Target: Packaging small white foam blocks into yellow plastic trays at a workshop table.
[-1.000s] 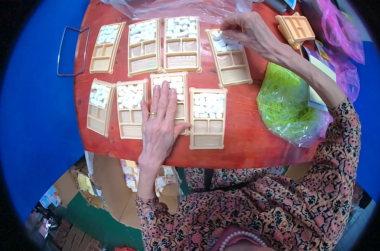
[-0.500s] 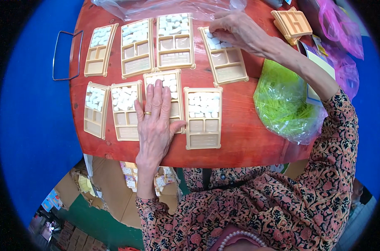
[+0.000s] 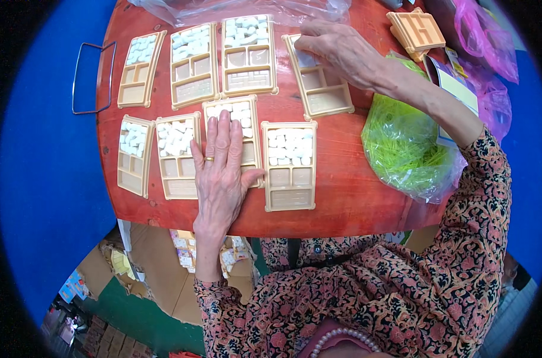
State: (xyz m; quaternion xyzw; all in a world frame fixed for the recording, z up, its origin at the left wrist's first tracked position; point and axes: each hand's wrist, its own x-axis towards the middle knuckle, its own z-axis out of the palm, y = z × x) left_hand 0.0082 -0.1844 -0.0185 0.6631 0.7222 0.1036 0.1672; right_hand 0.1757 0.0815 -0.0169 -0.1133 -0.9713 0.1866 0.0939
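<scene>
My left hand (image 3: 219, 173) lies flat, fingers spread, on a cream plastic compartment tray (image 3: 252, 122) whose top section holds small white rounded pieces (image 3: 245, 114). My right hand (image 3: 342, 51) is bent over the far end of the tilted tray (image 3: 329, 102) at the right, its fingers curled together and pointing down. What its fingertips pinch, if anything, is hidden beneath them. A little of a white piece (image 3: 305, 59) shows beside those fingers. Just right of my left hand stands another tray (image 3: 291, 198), its top section filled with white pieces and its lower sections bare.
Several similar trays (image 3: 193, 89) stand in two rows on the red table (image 3: 342, 179). A clear bag of green shredded strips (image 3: 408, 140) lies at the right. Behind it are stacked cream trays (image 3: 423, 31) and pink plastic bags (image 3: 485, 39). A clear plastic sheet (image 3: 241, 11) covers the back edge.
My right hand has settled lower and slightly right over the tilted tray, hiding most of the white pieces that showed there. My left hand stays flat in place.
</scene>
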